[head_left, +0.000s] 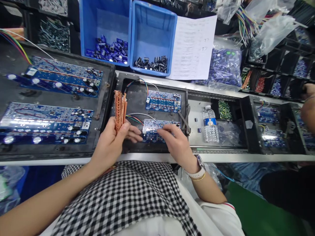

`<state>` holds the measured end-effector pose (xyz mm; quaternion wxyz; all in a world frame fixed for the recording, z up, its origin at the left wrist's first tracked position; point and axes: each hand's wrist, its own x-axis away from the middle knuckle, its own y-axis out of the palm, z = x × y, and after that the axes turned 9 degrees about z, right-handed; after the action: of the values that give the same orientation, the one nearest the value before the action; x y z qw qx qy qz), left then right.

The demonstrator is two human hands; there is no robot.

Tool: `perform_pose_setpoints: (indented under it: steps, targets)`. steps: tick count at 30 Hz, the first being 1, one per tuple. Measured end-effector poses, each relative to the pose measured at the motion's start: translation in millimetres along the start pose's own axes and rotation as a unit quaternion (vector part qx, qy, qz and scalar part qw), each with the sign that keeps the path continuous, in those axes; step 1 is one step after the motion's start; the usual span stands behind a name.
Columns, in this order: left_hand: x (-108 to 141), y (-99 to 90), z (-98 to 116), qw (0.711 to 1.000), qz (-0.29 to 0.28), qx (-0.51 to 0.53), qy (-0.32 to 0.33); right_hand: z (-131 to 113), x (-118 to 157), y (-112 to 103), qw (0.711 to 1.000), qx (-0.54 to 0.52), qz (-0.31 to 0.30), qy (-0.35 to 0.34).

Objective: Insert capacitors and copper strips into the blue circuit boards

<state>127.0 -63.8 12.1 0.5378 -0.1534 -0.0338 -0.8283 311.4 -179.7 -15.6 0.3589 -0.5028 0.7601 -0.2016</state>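
A person's left hand [112, 139] holds a bundle of copper-coloured strips [120, 107] upright, its grip clenched around their lower end, above the left edge of a black tray [134, 149] on the tabletop [197, 111]. The right hand [176, 141], a watch [199, 167] at its wrist, rests fingertips-down on the nearer blue circuit board [157, 130] in that tray; whether its grip pinches anything cannot be told. A second blue board [163, 100] lies just behind the first, both trailing coloured wires.

A printed sheet of paper [193, 47] leans against a blue bin, its lines too small to read apart from faint handwritten marks. The left blue bin [104, 19] holds blue capacitors [108, 50]; the right blue bin [154, 28] holds black ones [151, 64]. A clear bag [225, 67] beside the paper is packed with blue parts.

A water bottle [210, 124] with a blue label, its wording illegible, stands right of the tray. At left, a larger black tray [56, 149] carries two long blue boards. At far right, another person's hand [307, 108] reaches over further trays.
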Motion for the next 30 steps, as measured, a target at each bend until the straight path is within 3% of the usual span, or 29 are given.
perform_pose_setpoints:
  steps: [2,5,12,17,21,23,25,27,29,30]
  targets:
    - [-1.1,-0.2,-4.2,0.999,-0.01,0.02,-0.031,12.2,6.4,7.2,0.991,0.1,-0.06,-0.067]
    - [0.1,-0.7,-8.1,0.997,-0.025,0.035,-0.059,20.4,9.5,20.9,0.978,0.146,-0.096,-0.112]
    - [0.5,-13.3,0.6,0.994,-0.018,0.068,-0.088,16.8,7.6,29.4,0.977,0.158,-0.102,-0.098]
    - [-1.6,-42.2,29.2,0.98,-0.078,0.102,-0.152,0.2,7.0,22.4,0.975,0.177,-0.118,-0.061]
    - [-26.3,-94.5,74.6,0.986,-0.098,0.076,-0.109,-28.1,1.4,31.8,0.989,0.028,-0.142,0.007]
    - [-52.4,-133.1,105.8,0.998,-0.034,0.017,-0.041,-45.1,-3.3,43.7,0.976,-0.067,-0.204,0.035]
    - [-87.1,-180.2,136.7,0.991,0.076,-0.092,0.066,-59.3,-7.0,57.7,0.959,-0.107,-0.255,0.057]
    - [-127.5,-232.1,159.3,0.931,0.182,-0.27,0.168,-67.1,-8.1,70.4,0.954,-0.111,-0.269,0.072]
    - [-169.1,-281.0,168.3,0.853,0.242,-0.414,0.205,-68.4,-6.4,79.1,0.955,-0.103,-0.266,0.075]
    - [-188.9,-301.2,167.5,0.851,0.241,-0.419,0.204,-67.4,-5.0,81.6,0.956,-0.099,-0.266,0.074]
